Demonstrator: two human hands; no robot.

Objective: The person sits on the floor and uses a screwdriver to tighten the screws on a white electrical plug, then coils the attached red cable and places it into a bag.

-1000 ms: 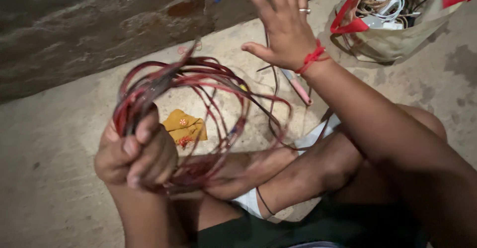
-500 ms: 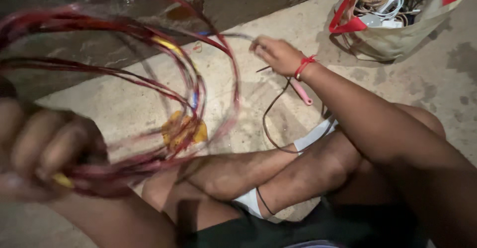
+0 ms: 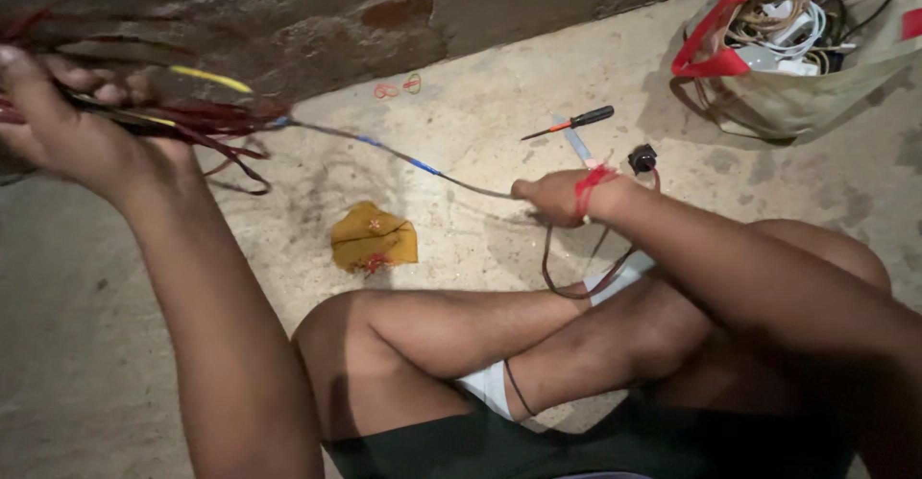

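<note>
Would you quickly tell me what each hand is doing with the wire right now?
Left hand: closed around the bundle of red wire loops, raised.
Right hand: closed on the stretched wire strand, low near the floor.

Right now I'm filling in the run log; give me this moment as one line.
left hand: grips red wire bundle | right hand: pinches wire strand, stretched between hands | floor: yellow cloth, screwdriver

concrete floor (image 3: 461,114), yellow cloth (image 3: 375,238), screwdriver (image 3: 571,123), bag (image 3: 797,95)
</note>
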